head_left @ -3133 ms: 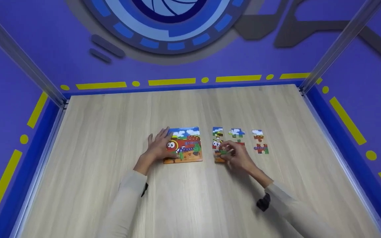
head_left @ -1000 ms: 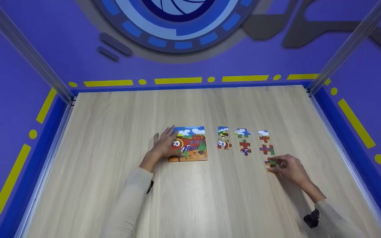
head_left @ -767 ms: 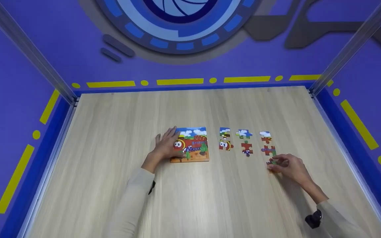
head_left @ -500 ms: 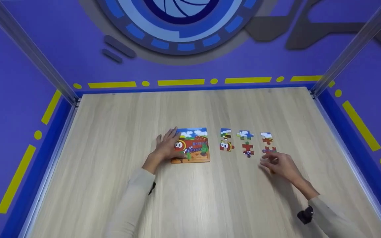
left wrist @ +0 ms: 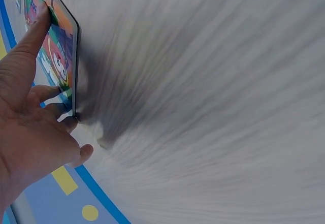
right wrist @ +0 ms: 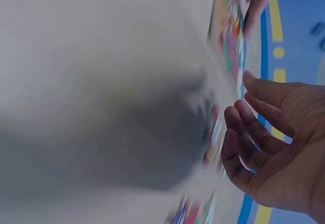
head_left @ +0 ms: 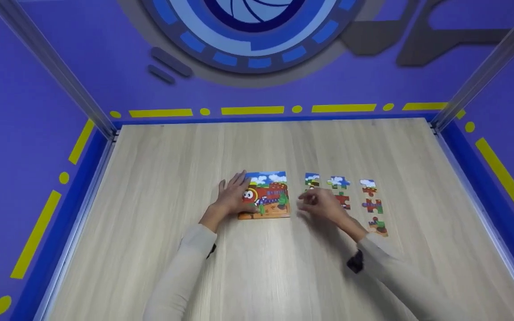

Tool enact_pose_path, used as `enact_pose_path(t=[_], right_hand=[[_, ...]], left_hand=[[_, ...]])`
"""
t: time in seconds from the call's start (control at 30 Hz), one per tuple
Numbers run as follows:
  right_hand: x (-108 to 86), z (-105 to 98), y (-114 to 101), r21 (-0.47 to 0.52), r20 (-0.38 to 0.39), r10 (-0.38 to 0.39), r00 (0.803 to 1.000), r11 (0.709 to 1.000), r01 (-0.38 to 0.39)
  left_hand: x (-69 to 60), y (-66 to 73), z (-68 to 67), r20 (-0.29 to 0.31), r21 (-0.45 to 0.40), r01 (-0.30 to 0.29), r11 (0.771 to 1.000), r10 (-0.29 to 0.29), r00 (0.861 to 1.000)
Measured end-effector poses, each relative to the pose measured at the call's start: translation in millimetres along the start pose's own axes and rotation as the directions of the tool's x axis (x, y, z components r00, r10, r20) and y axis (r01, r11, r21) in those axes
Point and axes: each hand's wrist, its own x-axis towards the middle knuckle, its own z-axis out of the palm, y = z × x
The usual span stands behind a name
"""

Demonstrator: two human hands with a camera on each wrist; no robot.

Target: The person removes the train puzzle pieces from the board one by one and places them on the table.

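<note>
My left hand (head_left: 229, 200) rests on the left side of a square puzzle board (head_left: 269, 196) with a cartoon train picture. In the left wrist view its thumb (left wrist: 38, 28) lies on the picture, and other fingers touch the edge. My right hand (head_left: 324, 206) hovers just right of the board, fingers loosely bent and holding nothing in the right wrist view. It covers part of the nearest column of loose jigsaw pieces, whose top piece (head_left: 312, 179) still shows. A cactus piece (head_left: 377, 226) lies at the bottom of the far right column.
More jigsaw pieces lie right of the board: a cloud piece (head_left: 338, 181), a red piece (head_left: 342, 199), another cloud piece (head_left: 367, 185) and a red-purple piece (head_left: 373, 205). Blue-purple walls (head_left: 261, 96) enclose the wooden table (head_left: 257, 267) at back and sides.
My right hand took a piece from the bottom of the near column, set it below the far right column, let go and moved back left. My left hand stays on the board.
</note>
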Motion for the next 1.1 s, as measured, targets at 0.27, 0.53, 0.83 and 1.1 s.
enact_pose_path(t=[0.27, 0.53, 0.83, 1.1], right_hand=[[31.1, 38.3, -20.5, 0.032, 0.114, -0.021, 0.993, 0.999, 0.017], [39.8, 53.2, -24.9, 0.024, 0.079, 0.014, 0.997, 1.0, -0.016], [44.2, 56.9, -33.1, 0.027, 0.075, 0.036, 0.997, 0.999, -0.038], [50.8, 58.1, -32.5, 0.009, 0.067, 0.059, 0.996, 0.998, -0.059]], left_hand=[[3.2, 3.9, 4.5, -0.001, 0.015, -0.019, 1.0, 0.02, 1.0], [0.8, -1.6, 4.4, -0.02, 0.011, -0.037, 0.999, 0.037, 0.999], [-1.9, -5.2, 2.7, -0.03, 0.001, -0.027, 1.0, 0.027, 0.999], [1.9, -5.6, 3.2, -0.02, 0.01, -0.023, 1.0, 0.023, 1.0]])
